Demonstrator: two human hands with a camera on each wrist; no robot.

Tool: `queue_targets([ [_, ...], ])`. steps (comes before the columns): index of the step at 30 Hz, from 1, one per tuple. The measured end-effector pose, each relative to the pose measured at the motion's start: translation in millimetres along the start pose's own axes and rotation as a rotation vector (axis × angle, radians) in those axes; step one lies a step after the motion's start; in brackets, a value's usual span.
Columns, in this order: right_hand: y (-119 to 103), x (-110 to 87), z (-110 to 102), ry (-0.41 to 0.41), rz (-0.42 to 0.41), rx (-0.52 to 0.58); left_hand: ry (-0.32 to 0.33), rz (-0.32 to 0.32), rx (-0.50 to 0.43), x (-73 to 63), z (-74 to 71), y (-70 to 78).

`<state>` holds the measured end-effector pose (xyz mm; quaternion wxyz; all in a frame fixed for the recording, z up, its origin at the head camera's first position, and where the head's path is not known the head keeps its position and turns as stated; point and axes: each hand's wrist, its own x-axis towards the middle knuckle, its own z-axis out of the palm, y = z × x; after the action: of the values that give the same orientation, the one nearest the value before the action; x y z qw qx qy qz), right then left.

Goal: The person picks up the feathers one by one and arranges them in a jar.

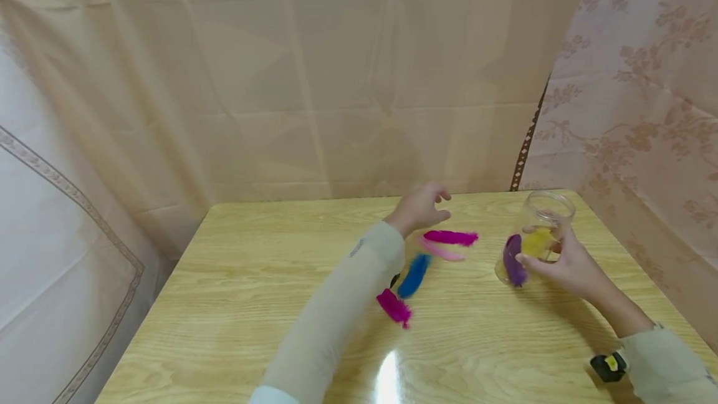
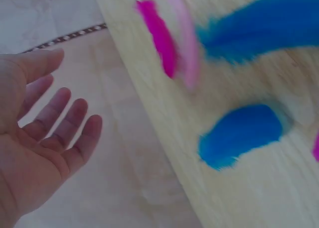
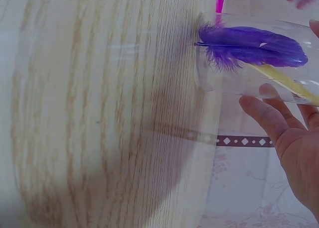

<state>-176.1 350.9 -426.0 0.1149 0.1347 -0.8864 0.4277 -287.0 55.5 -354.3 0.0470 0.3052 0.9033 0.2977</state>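
Note:
My right hand grips a clear jar at the table's right side, thumb and fingers curled round its wall. Inside are a purple feather and a yellow feather. Whether the jar's base touches the table, I cannot tell. My left hand hovers near the back edge, its fingers loosely bent and holding nothing, as the left wrist view also shows. Just in front of it lie a magenta feather and a pale pink feather.
Nearer lie a blue feather and another magenta feather; the left sleeve partly hides a small dark thing. Two blue shapes show in the left wrist view. Beige cloth hangs behind the wooden table, patterned cloth at right.

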Motion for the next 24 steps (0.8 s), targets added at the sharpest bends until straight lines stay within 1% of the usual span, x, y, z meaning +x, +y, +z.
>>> queue_targets([
  [2,-0.4,-0.5,0.3,-0.002,0.007,0.0,-0.009,-0.053,0.033,-2.9,2.6,-6.9],
  [6,-1.5,-1.4,1.3,-0.006,0.018,0.014,-0.067,-0.167,0.084,-8.3,10.0,-16.3],
  [8,-1.8,-1.6,1.6,-0.009,0.02,0.021,-0.092,-0.208,0.099,-9.9,14.6,-19.9],
  [10,-2.1,-1.8,1.6,-0.008,0.021,0.025,-0.103,-0.245,0.101,-11.0,19.8,-23.2],
  [14,-2.6,-1.9,0.3,-0.008,0.023,0.025,-0.091,-0.299,0.071,-12.7,27.8,-27.6],
  [19,-3.5,-1.7,-0.7,-0.007,0.025,0.024,-0.079,-0.366,-0.009,-16.3,36.6,-30.0],
  [21,-3.7,-1.4,-0.5,-0.007,0.025,0.027,-0.064,-0.394,-0.054,-17.1,40.6,-30.9],
  [24,-3.9,-1.0,-0.5,-0.007,0.022,0.025,-0.031,-0.414,-0.105,-16.2,46.5,-32.8],
])
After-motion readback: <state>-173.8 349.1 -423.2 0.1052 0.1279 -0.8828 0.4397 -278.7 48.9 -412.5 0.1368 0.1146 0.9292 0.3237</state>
